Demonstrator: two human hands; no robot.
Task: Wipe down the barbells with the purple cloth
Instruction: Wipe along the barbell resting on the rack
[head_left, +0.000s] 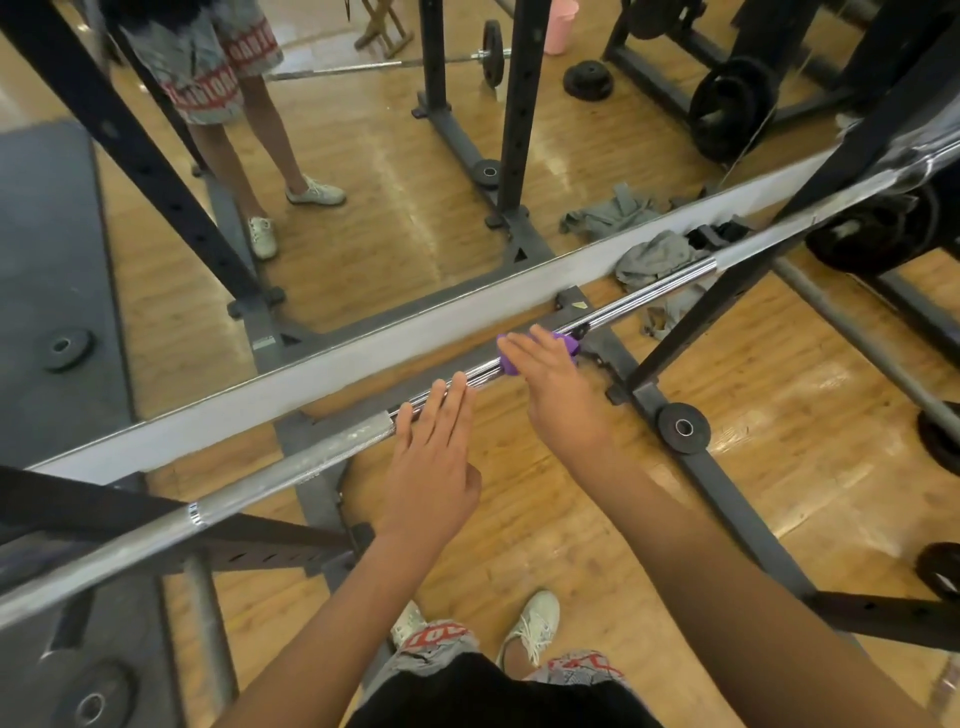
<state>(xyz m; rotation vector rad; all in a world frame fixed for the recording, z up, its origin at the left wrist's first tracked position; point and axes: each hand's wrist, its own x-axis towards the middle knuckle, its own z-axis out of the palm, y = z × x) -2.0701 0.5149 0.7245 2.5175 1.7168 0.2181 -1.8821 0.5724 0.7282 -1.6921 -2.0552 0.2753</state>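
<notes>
The barbell (291, 457) runs across the view from 8 o'clock to 2 o'clock, lying in a black rack (691, 322). The purple cloth (565, 343) sits draped on the bar just past centre, toward 1 o'clock. The right hand (558, 400) lies over the cloth, fingers straight and close together, pressing it onto the bar; the thumb is hidden, so I cannot tell if it hooks under. The left hand (434, 467) is at 7 o'clock from the cloth, flat, fingers (441, 410) straight and together, their tips resting on the bare bar, holding nothing. A grey rag (657, 257) lies on the wood floor (779, 405) behind the bar at 1 o'clock. A small plate (683, 428) sits on the rack base at 3 o'clock. A mirror (363, 156) fills 12 o'clock. Pale shoes (535, 618) show at 6 o'clock
</notes>
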